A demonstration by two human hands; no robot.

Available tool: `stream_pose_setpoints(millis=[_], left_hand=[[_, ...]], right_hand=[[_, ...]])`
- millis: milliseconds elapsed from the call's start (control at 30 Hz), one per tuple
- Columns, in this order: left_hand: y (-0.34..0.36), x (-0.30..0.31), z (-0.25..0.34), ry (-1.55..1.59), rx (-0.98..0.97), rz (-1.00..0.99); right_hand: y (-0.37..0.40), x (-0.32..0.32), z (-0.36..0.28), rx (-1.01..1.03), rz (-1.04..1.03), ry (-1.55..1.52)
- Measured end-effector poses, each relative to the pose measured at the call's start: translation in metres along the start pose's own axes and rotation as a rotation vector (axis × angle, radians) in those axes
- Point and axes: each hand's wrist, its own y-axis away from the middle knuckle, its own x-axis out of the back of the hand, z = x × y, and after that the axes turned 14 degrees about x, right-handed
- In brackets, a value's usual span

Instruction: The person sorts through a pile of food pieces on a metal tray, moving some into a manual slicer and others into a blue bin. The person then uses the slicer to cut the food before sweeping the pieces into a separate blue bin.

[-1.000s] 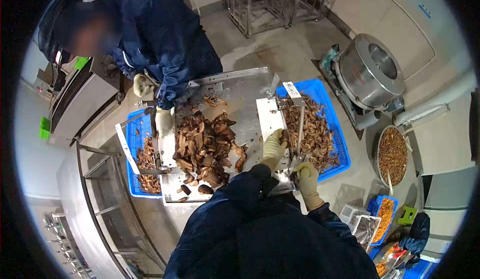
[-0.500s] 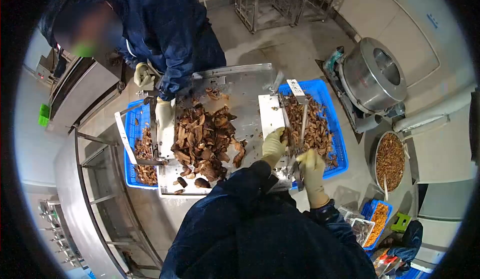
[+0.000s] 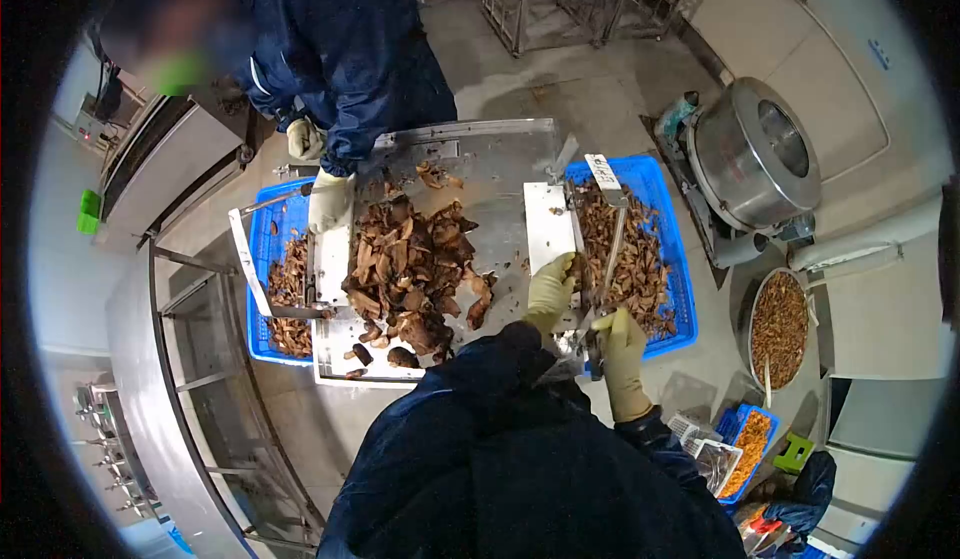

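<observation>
My left hand [image 3: 550,287], in a pale glove, is at the edge of the white cutting board [image 3: 548,227]. Its fingers close on a brown piece, apparently mushroom, mostly hidden by the glove. My right hand [image 3: 624,361], also gloved, wraps round the handle of a long hinged cutter blade [image 3: 614,249] standing along the board's right side. Beneath the blade, a blue basket [image 3: 686,304] holds many sliced brown pieces [image 3: 640,264]. Left of my hands, a heap of larger mushroom pieces [image 3: 405,269] lies on the metal table [image 3: 500,174].
Opposite, a co-worker's gloved hand [image 3: 330,199] rests by a second board and cutter blade [image 3: 248,264], over another blue basket [image 3: 262,334]. A steel drum machine [image 3: 735,154] and a round pan of brown pieces [image 3: 778,329] stand to the right. Metal racks [image 3: 555,4] are behind.
My right hand has drawn slightly down and back with the cutter handle. My left hand stays almost in place at the board. The co-worker's hand has shifted away from me along their board.
</observation>
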Motion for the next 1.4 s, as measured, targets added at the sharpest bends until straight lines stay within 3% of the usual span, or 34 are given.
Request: stream_pose_setpoints(millis=[100, 133, 167, 233, 267, 367, 467, 600, 700, 733, 767, 833, 933, 967, 1033, 1100, 1133, 1267, 1300, 1367, 1400], left_hand=[[-0.008, -0.018, -0.025, 0.052, 0.004, -0.004], [-0.009, -0.022, -0.027, 0.118, 0.005, -0.005], [-0.012, -0.023, -0.028, 0.186, 0.003, -0.002], [-0.012, -0.016, -0.021, 0.092, 0.024, -0.014], [-0.015, -0.020, -0.027, 0.104, 0.017, -0.025], [-0.019, -0.021, -0.024, 0.155, 0.004, -0.004], [-0.015, -0.011, -0.001, 0.158, 0.052, -0.018], [-0.037, -0.027, -0.030, 0.296, 0.022, -0.085], [-0.025, -0.014, -0.008, 0.099, 0.041, -0.036], [-0.021, -0.016, -0.012, 0.203, -0.044, -0.020], [-0.018, -0.016, -0.014, 0.171, -0.024, -0.027], [-0.022, -0.012, -0.010, 0.105, -0.003, -0.031], [-0.030, -0.021, -0.022, 0.159, 0.024, -0.014], [-0.027, -0.022, -0.021, 0.155, 0.030, -0.020], [-0.025, -0.017, -0.012, 0.098, 0.023, -0.012], [-0.030, -0.021, -0.019, 0.103, 0.054, -0.023], [-0.029, -0.019, -0.015, 0.101, 0.048, -0.038], [-0.024, -0.014, -0.007, 0.101, 0.042, -0.055], [-0.023, -0.015, -0.009, 0.094, 0.031, -0.020], [-0.020, -0.018, -0.010, 0.085, -0.001, 0.043], [-0.028, -0.023, -0.019, 0.060, 0.011, 0.046]], right_hand=[[-0.024, 0.003, -0.071, -0.009, -0.019, -0.119], [-0.023, 0.004, -0.060, 0.064, -0.030, -0.080], [-0.017, 0.004, -0.054, -0.058, -0.025, -0.089], [0.014, -0.005, 0.016, 0.089, 0.027, -0.120], [0.024, -0.006, 0.044, 0.188, -0.021, 0.129], [0.028, -0.007, 0.057, 0.086, -0.018, 0.087], [-0.003, -0.002, -0.010, 0.031, 0.011, -0.056], [-0.023, 0.002, -0.065, 0.002, -0.006, -0.149], [0.013, -0.002, 0.024, 0.074, -0.025, -0.093], [0.024, -0.007, 0.052, 0.205, -0.001, 0.059], [0.031, -0.008, 0.068, 0.055, -0.017, 0.026], [0.022, -0.006, 0.039, 0.145, -0.006, 0.102], [-0.008, 0.004, -0.025, 0.042, -0.021, 0.004], [-0.014, 0.008, -0.051, -0.076, -0.049, -0.049], [-0.010, 0.003, -0.027, -0.024, -0.007, -0.048], [0.019, -0.001, 0.042, 0.098, -0.027, -0.006], [0.030, -0.007, 0.071, 0.042, -0.016, -0.029], [0.013, 0.004, 0.018, -0.162, -0.066, -0.243], [-0.001, 0.002, -0.010, 0.066, -0.012, -0.125], [-0.010, 0.005, -0.034, -0.114, -0.007, -0.120], [-0.004, 0.003, -0.011, 0.013, 0.005, -0.058]])
